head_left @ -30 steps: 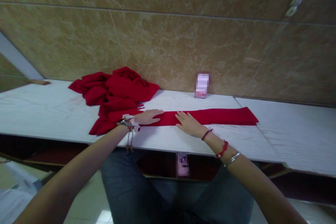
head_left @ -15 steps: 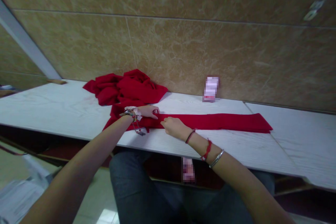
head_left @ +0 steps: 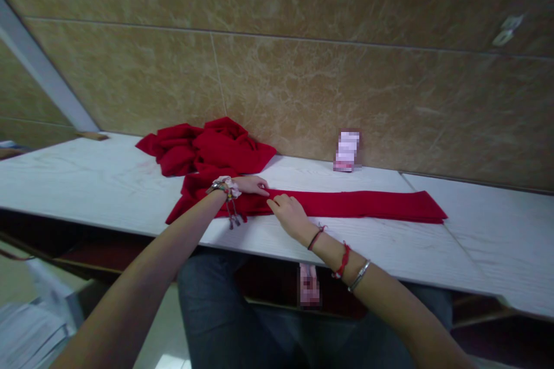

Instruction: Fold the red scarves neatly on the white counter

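Observation:
A red cloth [head_left: 363, 204] lies on the white tabletop, folded into a long flat strip that runs to the right. Its left part is looser and flares out to a point. My left hand [head_left: 251, 185], with bracelets and a scrunchie at the wrist, has its fingertips pinched on the strip. Close beside it, my right hand [head_left: 289, 216] bends over the strip's near edge, fingers closed on the cloth. Part of the fabric under both hands is hidden.
A crumpled heap of red fabric [head_left: 216, 147] sits behind my left hand against the tiled wall [head_left: 303, 86]. A blurred-out phone-like object [head_left: 347, 151] leans on the wall. The white tabletop [head_left: 489, 230] has a seam on the right. My legs are under its front edge.
My left hand has slid slightly right along the strip. My right hand's fingers have loosened from a tighter pinch and lie flatter on it. The view has shifted a little.

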Demonstrator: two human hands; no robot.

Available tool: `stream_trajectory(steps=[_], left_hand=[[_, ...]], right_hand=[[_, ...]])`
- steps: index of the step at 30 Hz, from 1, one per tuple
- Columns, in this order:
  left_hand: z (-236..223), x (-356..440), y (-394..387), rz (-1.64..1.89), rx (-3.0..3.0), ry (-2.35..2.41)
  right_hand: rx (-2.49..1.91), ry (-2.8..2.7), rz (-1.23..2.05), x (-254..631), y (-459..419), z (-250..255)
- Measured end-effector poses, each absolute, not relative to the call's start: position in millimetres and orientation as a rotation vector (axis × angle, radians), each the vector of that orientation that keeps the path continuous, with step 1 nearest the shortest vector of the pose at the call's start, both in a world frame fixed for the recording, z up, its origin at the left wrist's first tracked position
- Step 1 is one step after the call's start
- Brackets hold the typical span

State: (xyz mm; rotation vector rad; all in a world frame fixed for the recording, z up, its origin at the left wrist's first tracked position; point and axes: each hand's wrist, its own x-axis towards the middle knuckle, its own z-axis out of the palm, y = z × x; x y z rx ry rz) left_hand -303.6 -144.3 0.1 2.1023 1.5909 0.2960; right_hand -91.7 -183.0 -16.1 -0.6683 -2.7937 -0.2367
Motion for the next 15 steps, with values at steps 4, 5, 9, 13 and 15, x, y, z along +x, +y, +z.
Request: stream_trajectory(steps=[4, 5, 9, 13, 15], left_hand=[[-0.5, -301.1, -140.8, 0.169, 2.077, 1.593], [-0.6, -299.7, -139.4, 0.167, 2.076, 1.583], [-3.2, -292.0, -131.6, 0.182, 2.059, 1.517], [-4.1, -286.6, -126.3, 0.204, 2.041, 1.492], [0.4, -286.5, -126.2, 0.238, 2.038, 1.493]], right_hand=[[-0.736, -2.760, -0.316, -83.0, -183.0, -13.6], [-0.737, -2.758, -0.329, -81.2, -182.6, -13.3], [-0.721, -2.772, -0.357, -78.9, -180.9, -14.7], [-0.676, -2.794, -0.379, -79.2, -179.3, -14.8], [-0.663, -2.786, -0.395, -78.2, -178.3, -11.4]])
